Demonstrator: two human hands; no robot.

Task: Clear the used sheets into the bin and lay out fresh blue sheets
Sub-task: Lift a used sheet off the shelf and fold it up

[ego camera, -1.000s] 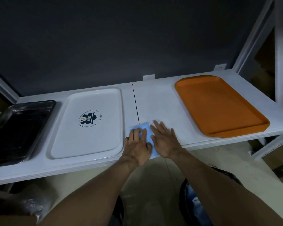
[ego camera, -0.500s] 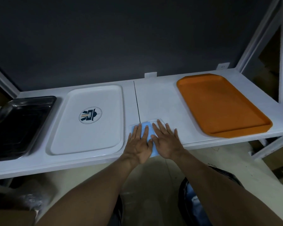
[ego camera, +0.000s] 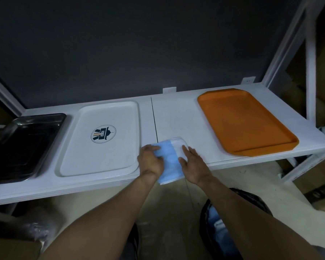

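White shelf [ego camera: 176,117] against a dark wall, and no sheet shows yet on the black metal tray [ego camera: 26,143], the white plastic logo tray [ego camera: 101,158] or the orange plastic tray [ego camera: 242,119], so laying out looks barely begun. The folded blue sheets [ego camera: 170,162] overhang the front edge between the white and orange trays. The left hand [ego camera: 150,162] pinches them, while the right hand [ego camera: 191,164] presses flat, fingers straight. The black-lined bin [ego camera: 251,197] below holds blue sheets.
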